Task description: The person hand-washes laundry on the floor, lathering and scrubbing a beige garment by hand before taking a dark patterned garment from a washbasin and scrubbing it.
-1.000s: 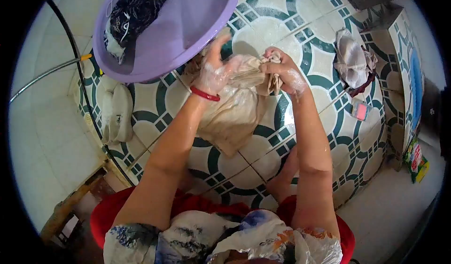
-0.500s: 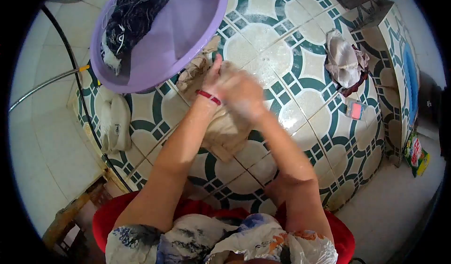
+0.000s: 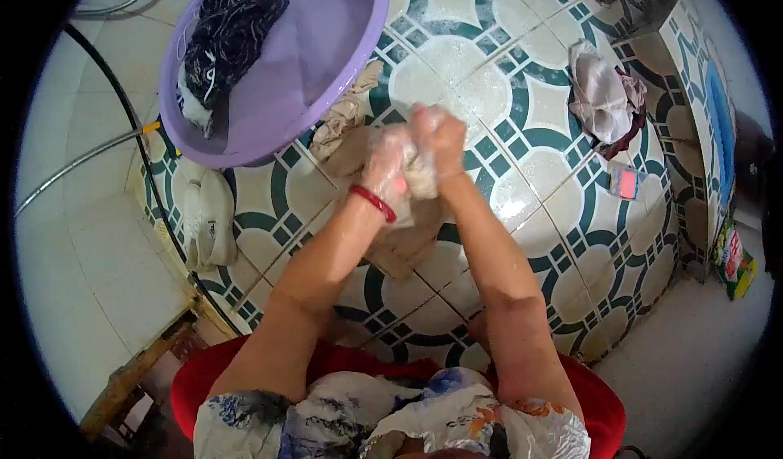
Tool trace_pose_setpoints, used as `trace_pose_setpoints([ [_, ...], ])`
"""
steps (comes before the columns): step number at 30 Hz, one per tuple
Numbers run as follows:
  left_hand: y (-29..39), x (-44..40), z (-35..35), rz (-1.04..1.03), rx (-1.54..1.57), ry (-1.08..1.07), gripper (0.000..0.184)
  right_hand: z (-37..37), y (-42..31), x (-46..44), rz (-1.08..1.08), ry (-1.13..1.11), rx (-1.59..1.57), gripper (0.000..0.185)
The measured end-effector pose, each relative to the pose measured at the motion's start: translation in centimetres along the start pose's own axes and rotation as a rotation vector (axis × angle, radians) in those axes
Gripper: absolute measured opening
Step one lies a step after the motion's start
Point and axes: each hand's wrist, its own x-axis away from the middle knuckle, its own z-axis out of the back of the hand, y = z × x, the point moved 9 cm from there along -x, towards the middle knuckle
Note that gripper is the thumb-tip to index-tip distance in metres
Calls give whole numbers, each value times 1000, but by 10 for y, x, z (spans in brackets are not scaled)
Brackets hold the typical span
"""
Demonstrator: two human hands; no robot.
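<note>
My left hand [image 3: 387, 159], with a red bracelet at its wrist, is wet with suds and closed on a beige cloth [image 3: 421, 177]. Close beside it, my right hand [image 3: 443, 139] is also closed on the bunched cloth, foam over its fingers. The lower part of the cloth hangs or lies over the tiles below my hands; which one I cannot tell. More crumpled beige fabric [image 3: 338, 130] lies on the floor just left of my hands, against the basin.
A tilted purple basin [image 3: 365, 55] with a dark patterned garment [image 3: 236, 31] stands at upper left. White shoes [image 3: 214, 218] and a hose [image 3: 90, 153] lie left. On the right are a white and maroon clothes pile [image 3: 599, 100], pink soap [image 3: 628, 185] and a green packet [image 3: 736, 265].
My hands, pressed together and blurred before, are now slightly apart with the cloth bunched between them. The right hand has moved up and a little right. The view has shifted slightly.
</note>
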Motion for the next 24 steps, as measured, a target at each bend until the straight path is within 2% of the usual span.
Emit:
trace_pose_setpoints([
  [1, -1, -13, 5, 33, 20, -48, 10, -12, -27, 21, 278, -40, 198, 30],
  [3, -7, -22, 5, 78, 63, -242, 18, -5, -53, 31, 389, 48, -32, 27],
  [5, -13, -12, -6, 117, 99, -405, 27, -16, -11, 6, 239, 29, -12, 21],
  [6, -16, 2, -17, 189, 112, -455, 32, 7, 15, -19, -152, -54, -82, 19],
  [7, -17, 18, -30, 327, 127, -454, 35, 25, 22, -39, 8, 23, 239, 27],
  [8, -22, 13, -26, 361, 56, -483, 36, 63, 12, -56, -3, 104, 69, 44],
  [9, -28, 8, -17, 397, -9, -514, 36, 91, 23, -65, -231, 141, -146, 44],
  [10, -27, 4, -9, 400, 1, -519, 36, 103, 32, -73, -266, 123, -201, 42],
  [12, -26, -5, 3, 355, -325, -643, 38, 104, 54, -78, -308, 143, -481, 36],
  [13, -28, -16, 10, 352, -318, -646, 38, 100, 64, -76, -317, 180, -642, 33],
  [14, -24, -26, 8, 312, -196, -719, 35, 97, 60, -69, -313, 179, -643, 33],
  [15, -6, -15, -9, 270, -77, -786, 33, 86, 49, -56, -322, 154, -775, 28],
  [16, 0, -16, -8, 231, 95, -529, 33, 71, 37, -44, -329, 128, -910, 25],
  [17, -1, -30, 2, 221, 88, -525, 33, 35, 23, -26, -19, 53, -681, 25],
  [18, -7, -50, 12, 188, 181, -658, 29, 17, -60, 9, 469, -17, -53, 22],
  [19, -15, -68, 25, 160, 277, -787, 27, 0, -77, 23, 276, -126, -159, 19],
  [21, -25, -62, 28, 141, 380, -902, 25, -6, -83, 19, 67, -244, -264, 18],
  [23, -54, -49, 33, 239, 333, -191, 26, -4, -43, -24, -195, -362, 74, 15],
  [24, -34, -13, 3, 215, 243, -180, 23, 0, -43, -30, 159, -199, 269, 17],
])
